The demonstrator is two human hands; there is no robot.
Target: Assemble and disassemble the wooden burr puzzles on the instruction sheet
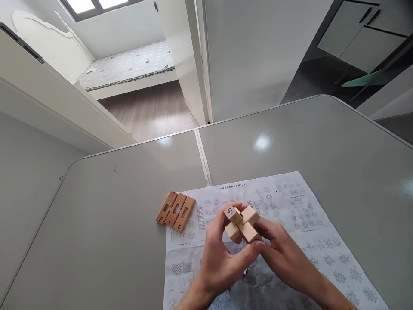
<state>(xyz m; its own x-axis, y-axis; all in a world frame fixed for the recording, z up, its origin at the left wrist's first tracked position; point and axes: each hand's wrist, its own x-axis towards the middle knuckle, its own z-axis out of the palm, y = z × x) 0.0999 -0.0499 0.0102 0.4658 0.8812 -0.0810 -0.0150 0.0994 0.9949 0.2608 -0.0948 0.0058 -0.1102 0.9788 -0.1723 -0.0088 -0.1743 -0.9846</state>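
Observation:
Between my two hands is a pale wooden interlocking burr puzzle (pixel 242 223), its bars crossing each other and one bar end marked with a handwritten number. My left hand (pixel 221 258) curls around its left side, thumb along the bottom. From the right, my right hand (pixel 280 245) grips the same puzzle, its thumb near the lower bar; some fingers are hidden behind the wood. Beneath the hands lies a creased instruction sheet (pixel 193 241) printed with small diagrams. Left of the hands, three darker notched wooden pieces (pixel 176 212), numbered 3, 1 and 2, lie side by side across the sheet's edge.
The grey table (pixel 106 241) has a pale seam (pixel 203 157) running across it and a light rim. Past its far edge are an open doorway with a bed (pixel 129 64), a white wall (pixel 251 56) and cabinets (pixel 364 34).

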